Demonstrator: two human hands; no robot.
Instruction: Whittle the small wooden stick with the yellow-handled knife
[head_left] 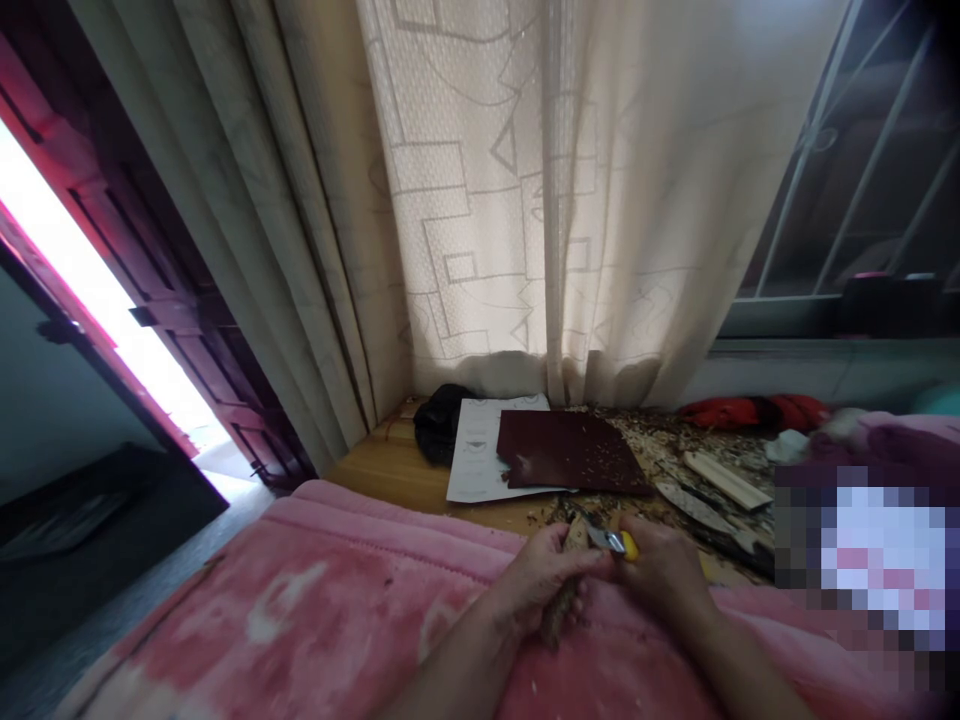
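My left hand point(536, 580) is closed around a small piece of carved wood point(576, 535), light on top and darker at its lower end point(556, 622). In my right hand point(664, 565) is a utility knife point(609, 540) with a yellow handle, largely hidden by the fingers. Its metal blade points left and lies close against the top of the wood; whether it is cutting into it, I cannot tell. Both hands are close together over a pink blanket point(337, 590), at the near edge of the wooden table point(397, 470).
Behind my hands, a maroon folder point(570, 450) overlaps a white sheet point(472, 450) beside black cloth point(437, 425). Wood shavings point(660, 430) cover the table's right part, near a pale wooden strip point(727, 480) and a flat pointed blade point(697, 508). A blurred-out patch point(885, 560) is rightmost.
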